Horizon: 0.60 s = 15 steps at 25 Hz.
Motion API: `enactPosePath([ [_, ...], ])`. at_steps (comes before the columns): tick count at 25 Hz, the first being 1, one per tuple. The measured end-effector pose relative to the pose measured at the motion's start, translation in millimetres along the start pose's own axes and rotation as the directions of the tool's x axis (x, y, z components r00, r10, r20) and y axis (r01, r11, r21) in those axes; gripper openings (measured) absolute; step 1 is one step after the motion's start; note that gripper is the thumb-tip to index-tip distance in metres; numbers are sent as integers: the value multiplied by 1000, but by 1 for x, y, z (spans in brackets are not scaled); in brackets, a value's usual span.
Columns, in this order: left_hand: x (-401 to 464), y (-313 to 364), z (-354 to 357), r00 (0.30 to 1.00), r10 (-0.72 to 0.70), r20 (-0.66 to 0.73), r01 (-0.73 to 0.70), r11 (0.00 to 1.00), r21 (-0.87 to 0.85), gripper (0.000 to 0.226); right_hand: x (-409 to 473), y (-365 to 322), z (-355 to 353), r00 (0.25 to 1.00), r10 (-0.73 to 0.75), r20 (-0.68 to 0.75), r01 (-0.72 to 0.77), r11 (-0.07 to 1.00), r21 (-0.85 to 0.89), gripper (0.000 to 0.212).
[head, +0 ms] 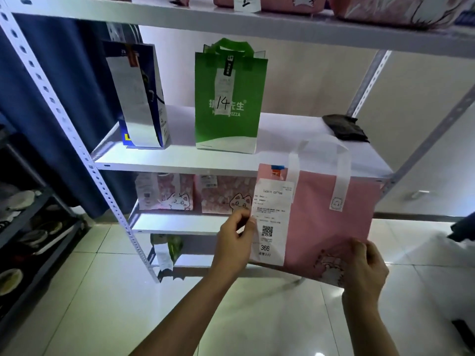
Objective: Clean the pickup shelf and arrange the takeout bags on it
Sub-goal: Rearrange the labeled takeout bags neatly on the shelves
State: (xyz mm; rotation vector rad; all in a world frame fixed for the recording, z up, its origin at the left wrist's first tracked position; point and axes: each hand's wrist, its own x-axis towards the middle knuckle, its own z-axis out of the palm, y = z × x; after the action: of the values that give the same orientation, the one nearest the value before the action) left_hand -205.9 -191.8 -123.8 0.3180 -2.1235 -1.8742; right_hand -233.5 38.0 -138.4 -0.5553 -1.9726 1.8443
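Observation:
I hold a pink takeout bag (pixel 326 214) with white handles in front of the white shelf's (pixel 282 140) front right edge. My left hand (pixel 235 242) pinches the left edge of the white receipt (pixel 272 222) stuck on the bag. My right hand (pixel 365 273) grips the bag's lower right corner. On the shelf stand a green pizza bag (pixel 227 98) marked 14 and, left of it, a blue and white paper bag (pixel 140 98). A dark folded cloth (pixel 344 128) lies at the shelf's back right.
More pink cat-print bags sit on the shelf below (pixel 167 194) and on the top shelf (pixel 385 6). A green bag (pixel 169 247) stands on the lowest level. A dark rack with dishes (pixel 28 214) is at left, a blue curtain (pixel 51 98) behind it.

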Motion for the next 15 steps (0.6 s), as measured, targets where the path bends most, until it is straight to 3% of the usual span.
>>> enactPosePath([
  [8,-30,-29,-31,994,-98,-45,96,994,-49,9,-42,19,7,996,51,67,-46,996,-77,23],
  [15,-53,-59,-41,960,-244,-135,244,970,-19,14,-59,50,14,977,147,151,-121,978,-170,24],
])
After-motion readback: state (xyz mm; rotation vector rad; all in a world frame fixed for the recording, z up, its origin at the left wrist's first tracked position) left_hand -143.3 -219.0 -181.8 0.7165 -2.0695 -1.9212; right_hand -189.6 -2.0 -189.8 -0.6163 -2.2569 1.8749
